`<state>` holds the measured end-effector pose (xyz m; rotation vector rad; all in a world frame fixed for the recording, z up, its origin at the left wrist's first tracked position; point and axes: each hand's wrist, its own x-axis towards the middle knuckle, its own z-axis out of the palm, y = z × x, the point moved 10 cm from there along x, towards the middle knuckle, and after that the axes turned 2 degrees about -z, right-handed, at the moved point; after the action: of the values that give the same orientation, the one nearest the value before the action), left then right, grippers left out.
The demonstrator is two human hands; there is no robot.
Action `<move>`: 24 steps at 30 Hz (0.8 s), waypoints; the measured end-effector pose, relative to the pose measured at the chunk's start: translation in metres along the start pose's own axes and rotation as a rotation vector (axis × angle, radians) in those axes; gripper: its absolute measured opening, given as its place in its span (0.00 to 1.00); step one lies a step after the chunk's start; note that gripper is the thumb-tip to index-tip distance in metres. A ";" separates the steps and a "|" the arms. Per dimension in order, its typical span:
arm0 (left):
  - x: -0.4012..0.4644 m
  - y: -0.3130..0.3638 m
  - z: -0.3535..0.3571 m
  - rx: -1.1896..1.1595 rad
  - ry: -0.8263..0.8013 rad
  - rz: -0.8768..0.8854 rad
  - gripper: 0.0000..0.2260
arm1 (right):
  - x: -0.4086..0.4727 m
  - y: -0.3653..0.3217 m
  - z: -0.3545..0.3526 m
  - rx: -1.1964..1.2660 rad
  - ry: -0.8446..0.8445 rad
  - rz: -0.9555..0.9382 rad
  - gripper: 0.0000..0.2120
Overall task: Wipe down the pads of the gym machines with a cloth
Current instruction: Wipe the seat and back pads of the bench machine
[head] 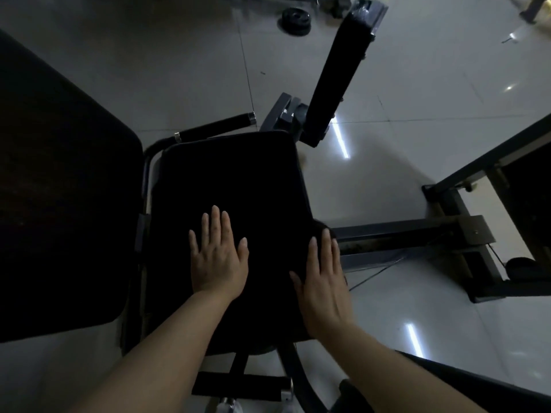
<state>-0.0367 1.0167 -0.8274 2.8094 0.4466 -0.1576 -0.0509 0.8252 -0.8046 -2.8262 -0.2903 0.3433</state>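
- Resting flat on the black seat pad [226,174], the left hand [219,257] lay palm down with its fingers spread slightly apart, holding nothing.
- The right hand [323,289] lay palm down at the right edge of the same pad, fingers straight and close together; something dark bulged under its fingertips at the pad's edge, possibly the cloth, but the dim light made it impossible to tell.
- Both forearms were bare and reached in from the near side.
- Three black pads could be counted: the seat pad in the middle, a large pad [59,189] just to its left, and a long narrow pad [340,73] tilted up at the far right.
- One black foam-covered handle [217,128] with metal end caps sat just beyond the seat pad's far edge.
- One round weight plate [296,20] lay on the pale tiled floor [149,55] far off.
- A grey steel frame [447,234] stood on the floor to the right of the seat.
- No brand, label or writing could be read anywhere.
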 end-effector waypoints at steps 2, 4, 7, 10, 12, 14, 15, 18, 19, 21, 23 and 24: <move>0.001 -0.002 0.003 -0.003 0.008 -0.003 0.32 | 0.035 -0.009 -0.010 0.010 0.009 0.004 0.34; 0.002 -0.003 0.006 -0.001 0.010 -0.006 0.31 | 0.067 -0.015 -0.015 0.021 -0.006 -0.001 0.32; 0.003 -0.003 0.005 -0.013 0.045 -0.007 0.30 | 0.101 -0.021 -0.015 0.009 -0.055 -0.025 0.30; 0.003 -0.004 0.006 -0.002 0.062 -0.016 0.29 | 0.130 -0.027 -0.024 -0.042 -0.061 -0.049 0.30; 0.003 -0.005 0.008 0.015 0.074 -0.019 0.28 | 0.153 -0.033 -0.029 -0.037 -0.068 -0.064 0.29; 0.003 -0.006 0.009 0.033 0.075 -0.013 0.28 | 0.179 -0.037 -0.035 -0.029 -0.070 -0.071 0.29; 0.004 -0.006 0.009 0.044 0.074 -0.006 0.28 | 0.192 -0.038 -0.037 -0.020 -0.073 -0.071 0.29; 0.006 -0.005 0.009 0.064 0.068 0.003 0.29 | 0.217 -0.037 -0.039 -0.015 -0.089 -0.066 0.29; 0.006 -0.005 0.009 0.063 0.067 0.000 0.28 | 0.218 -0.037 -0.038 -0.011 -0.090 -0.072 0.29; 0.006 -0.005 0.008 0.058 0.068 -0.006 0.28 | 0.209 -0.036 -0.037 0.006 -0.089 -0.085 0.29; 0.006 -0.006 0.007 0.042 0.068 -0.012 0.28 | 0.187 -0.035 -0.036 0.012 -0.089 -0.106 0.30; 0.006 -0.006 0.007 0.032 0.067 -0.012 0.28 | 0.172 -0.034 -0.035 0.011 -0.092 -0.118 0.30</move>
<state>-0.0333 1.0219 -0.8368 2.8506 0.4810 -0.0742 0.1164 0.8883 -0.7967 -2.7720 -0.4705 0.4486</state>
